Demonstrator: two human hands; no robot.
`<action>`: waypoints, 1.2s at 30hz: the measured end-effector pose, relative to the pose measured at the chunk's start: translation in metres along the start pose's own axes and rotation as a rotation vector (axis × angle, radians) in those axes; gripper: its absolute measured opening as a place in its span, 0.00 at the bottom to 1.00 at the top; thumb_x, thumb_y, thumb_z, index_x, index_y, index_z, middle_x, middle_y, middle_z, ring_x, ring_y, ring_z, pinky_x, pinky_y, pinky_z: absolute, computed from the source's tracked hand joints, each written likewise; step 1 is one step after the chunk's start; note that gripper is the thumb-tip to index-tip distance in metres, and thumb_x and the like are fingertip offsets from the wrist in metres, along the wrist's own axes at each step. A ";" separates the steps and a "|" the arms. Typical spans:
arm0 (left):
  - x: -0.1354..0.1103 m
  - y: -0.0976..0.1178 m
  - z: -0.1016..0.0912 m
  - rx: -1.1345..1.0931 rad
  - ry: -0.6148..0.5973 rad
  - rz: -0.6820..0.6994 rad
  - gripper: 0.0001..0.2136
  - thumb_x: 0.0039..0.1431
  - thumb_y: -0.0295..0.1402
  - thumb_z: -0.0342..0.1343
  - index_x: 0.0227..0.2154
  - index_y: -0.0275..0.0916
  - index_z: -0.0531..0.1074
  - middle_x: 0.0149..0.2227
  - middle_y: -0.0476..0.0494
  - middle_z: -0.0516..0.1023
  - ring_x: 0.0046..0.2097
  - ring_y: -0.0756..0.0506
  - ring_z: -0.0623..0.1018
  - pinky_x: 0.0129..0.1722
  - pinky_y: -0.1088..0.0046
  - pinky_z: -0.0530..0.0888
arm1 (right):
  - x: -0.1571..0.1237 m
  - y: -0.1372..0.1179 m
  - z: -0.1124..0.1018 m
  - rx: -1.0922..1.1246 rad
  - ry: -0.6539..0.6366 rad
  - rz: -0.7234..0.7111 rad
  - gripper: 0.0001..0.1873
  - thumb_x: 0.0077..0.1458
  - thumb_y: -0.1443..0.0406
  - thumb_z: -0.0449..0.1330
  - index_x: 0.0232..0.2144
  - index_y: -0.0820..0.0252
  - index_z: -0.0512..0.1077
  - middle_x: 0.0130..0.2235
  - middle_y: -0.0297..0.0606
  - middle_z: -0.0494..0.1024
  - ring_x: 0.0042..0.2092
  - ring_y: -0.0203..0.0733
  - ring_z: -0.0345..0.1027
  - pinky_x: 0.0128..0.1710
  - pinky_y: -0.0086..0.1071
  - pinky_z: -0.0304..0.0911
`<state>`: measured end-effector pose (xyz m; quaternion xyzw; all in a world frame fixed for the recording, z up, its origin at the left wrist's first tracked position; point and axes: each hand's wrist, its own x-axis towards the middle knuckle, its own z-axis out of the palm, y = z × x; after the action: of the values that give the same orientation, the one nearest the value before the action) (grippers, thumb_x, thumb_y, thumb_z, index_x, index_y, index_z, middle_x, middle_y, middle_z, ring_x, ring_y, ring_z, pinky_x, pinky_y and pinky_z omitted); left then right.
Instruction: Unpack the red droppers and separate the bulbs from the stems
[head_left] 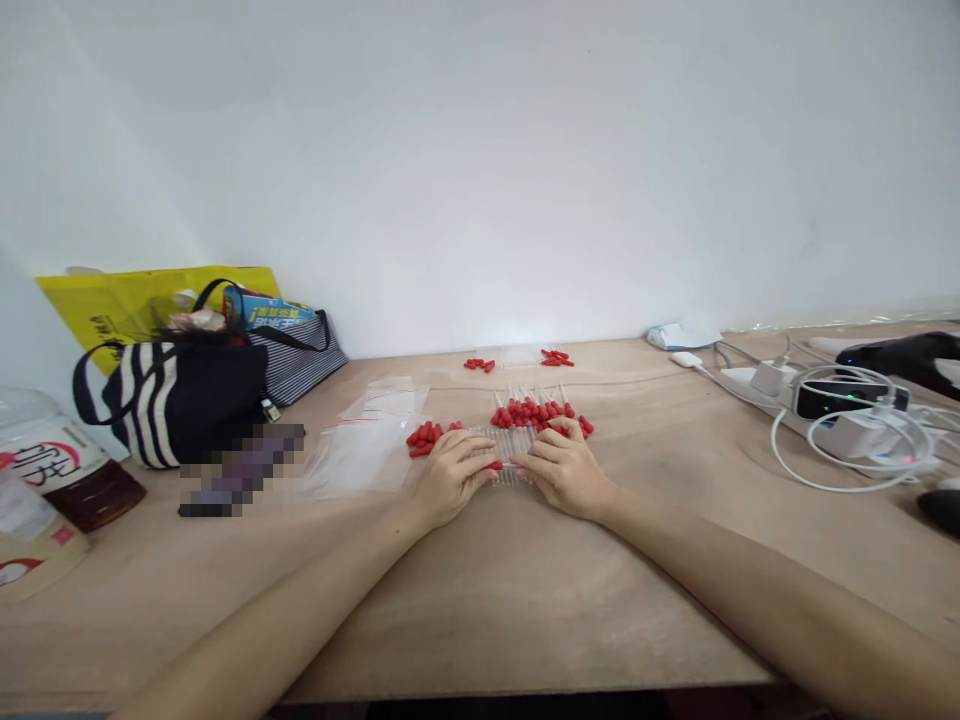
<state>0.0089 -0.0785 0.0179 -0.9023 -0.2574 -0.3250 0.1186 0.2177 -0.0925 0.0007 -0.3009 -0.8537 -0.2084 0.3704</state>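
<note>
My left hand [451, 478] is closed, its thumb and fingers pinching a small red rubber bulb [496, 465]. Opposite it, my right hand [564, 470] is closed at the end of a thin clear glass dropper tube [511, 464] that lines up with the bulb. Beneath and between both hands lies a row of similar clear tubes [514, 441], partly hidden by the fingers. Just behind is a heap of droppers with red bulbs [527, 410], their clear stems pointing away. Loose red bulbs [425, 434] lie beyond my left hand.
Clear zip bags [367, 440] lie left of the hands. Near the wall sit more tubes [520, 355] between two small groups of red bulbs. Bags [187, 390] and a large bottle [67, 470] stand left; a power strip with white cables [847, 420] is right.
</note>
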 end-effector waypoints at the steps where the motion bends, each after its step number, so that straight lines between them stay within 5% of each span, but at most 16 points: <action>1: 0.000 -0.001 0.000 -0.008 0.006 0.009 0.07 0.56 0.34 0.50 0.32 0.41 0.72 0.38 0.47 0.75 0.44 0.47 0.70 0.45 0.65 0.65 | 0.000 0.000 0.000 -0.003 0.012 -0.008 0.09 0.54 0.66 0.50 0.32 0.57 0.71 0.23 0.32 0.69 0.31 0.35 0.57 0.45 0.39 0.45; 10: -0.004 0.002 -0.006 0.033 0.001 0.023 0.07 0.55 0.31 0.50 0.28 0.43 0.73 0.37 0.51 0.77 0.43 0.48 0.72 0.51 0.60 0.58 | -0.003 0.002 -0.006 0.023 0.005 -0.013 0.12 0.55 0.66 0.48 0.28 0.56 0.71 0.22 0.31 0.71 0.31 0.35 0.60 0.47 0.39 0.43; 17: -0.036 -0.028 -0.034 0.062 0.133 -0.256 0.08 0.56 0.32 0.48 0.30 0.41 0.73 0.33 0.45 0.71 0.36 0.48 0.70 0.35 0.70 0.69 | -0.037 0.046 -0.027 -0.048 0.008 0.366 0.12 0.55 0.61 0.49 0.33 0.54 0.73 0.25 0.34 0.74 0.29 0.35 0.64 0.42 0.37 0.46; 21: -0.039 -0.031 -0.033 0.053 0.252 -0.403 0.10 0.56 0.32 0.46 0.36 0.39 0.71 0.30 0.45 0.65 0.33 0.49 0.68 0.33 0.73 0.69 | -0.034 0.043 -0.021 0.053 0.073 0.495 0.14 0.55 0.59 0.49 0.34 0.55 0.73 0.25 0.35 0.75 0.26 0.35 0.65 0.37 0.35 0.48; 25: -0.030 -0.041 -0.029 0.030 0.287 -0.579 0.12 0.54 0.31 0.45 0.38 0.37 0.70 0.32 0.44 0.66 0.35 0.48 0.69 0.35 0.72 0.69 | -0.016 0.027 -0.008 0.185 0.043 0.511 0.14 0.55 0.62 0.48 0.35 0.59 0.72 0.27 0.37 0.76 0.27 0.36 0.66 0.36 0.34 0.49; 30: -0.006 -0.063 -0.029 -0.113 0.238 -0.821 0.13 0.48 0.34 0.49 0.38 0.36 0.66 0.29 0.48 0.69 0.27 0.51 0.69 0.26 0.75 0.67 | 0.011 0.014 0.008 0.210 0.068 0.477 0.11 0.52 0.65 0.51 0.30 0.58 0.73 0.27 0.36 0.76 0.29 0.36 0.66 0.38 0.34 0.50; 36: 0.007 -0.064 -0.021 0.021 0.018 -0.842 0.09 0.46 0.39 0.52 0.28 0.40 0.69 0.28 0.50 0.74 0.27 0.50 0.69 0.28 0.74 0.64 | 0.028 -0.001 0.022 -0.028 -0.072 0.301 0.10 0.50 0.69 0.51 0.27 0.57 0.73 0.26 0.35 0.74 0.31 0.38 0.61 0.40 0.39 0.45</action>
<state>-0.0315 -0.0299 0.0414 -0.7142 -0.6058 -0.3502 -0.0133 0.1913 -0.0705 0.0077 -0.4377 -0.8088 -0.1514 0.3625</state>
